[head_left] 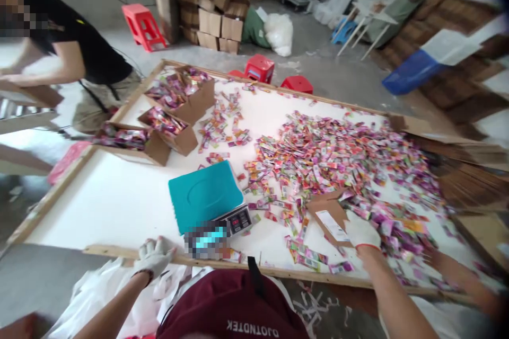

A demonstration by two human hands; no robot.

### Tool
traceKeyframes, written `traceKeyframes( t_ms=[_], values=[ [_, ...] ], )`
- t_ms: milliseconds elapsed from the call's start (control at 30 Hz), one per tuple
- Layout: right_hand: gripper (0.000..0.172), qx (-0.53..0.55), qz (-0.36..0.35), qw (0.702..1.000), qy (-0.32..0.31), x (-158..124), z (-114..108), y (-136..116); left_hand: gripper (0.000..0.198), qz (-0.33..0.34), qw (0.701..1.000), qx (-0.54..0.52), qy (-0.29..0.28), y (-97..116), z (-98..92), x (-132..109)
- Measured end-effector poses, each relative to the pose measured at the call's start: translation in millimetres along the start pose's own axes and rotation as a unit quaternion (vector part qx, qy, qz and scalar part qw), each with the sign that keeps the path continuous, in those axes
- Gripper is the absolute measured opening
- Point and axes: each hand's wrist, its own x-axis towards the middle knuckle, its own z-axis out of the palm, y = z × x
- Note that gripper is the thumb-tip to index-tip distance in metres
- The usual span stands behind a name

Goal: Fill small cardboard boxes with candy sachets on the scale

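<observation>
My left hand [153,258], in a pale glove, rests on the wooden front edge of the white table [99,198], fingers apart and holding nothing. My right hand [361,230], also gloved, is closed on the side of an open cardboard box [328,217] with a white label. The box lies tilted among colorful small packets [318,153], and more packets are heaped just right of it. Between my hands stands a scale [238,220] with a teal tray [204,193] and a lit display.
Three packet-filled boxes [159,153] stand at the table's back left. A person in black [87,47] handles a box beyond them. Another person's blurred arm [457,270] reaches in at right. Flattened cardboard [465,169] lies along the right side. Red stools [258,68] stand behind.
</observation>
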Motion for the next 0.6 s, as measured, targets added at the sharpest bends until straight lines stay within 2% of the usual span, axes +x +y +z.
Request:
traceKeyframes(
  t_ms=[100, 167, 233, 400, 500, 600],
  values=[
    [0.022, -0.019, -0.037, 0.999, -0.03, 7, 1, -17, 0.087, -0.005, 1.0, 0.001, -0.003, 0, 1.8, -1],
    [0.028, -0.029, -0.107, 0.994, -0.019, 2, -12, -46, 0.087, -0.004, 1.0, 0.0, -0.004, 0, 1.6, -5],
    [0.034, -0.026, -0.19, 0.981, 0.003, -7, -33, -90, 0.087, 0.001, 1.0, -0.014, -0.004, 1, 0.4, -8],
    [0.042, -0.028, -0.35, 0.936, 0.023, -29, -86, -231, 0.068, -0.009, 0.99, -0.14, 0.005, -2, -14.1, -12],
    [0.04, -0.014, -0.414, 0.91, 0.037, -39, -92, -305, 0.062, -0.03, 0.981, -0.188, 0.042, -5, -32.4, -17],
    [0.033, 0.005, -0.447, 0.893, 0.047, -43, -85, -355, 0.057, -0.025, 0.966, -0.242, 0.083, -7, -56.4, -27]
  ],
)
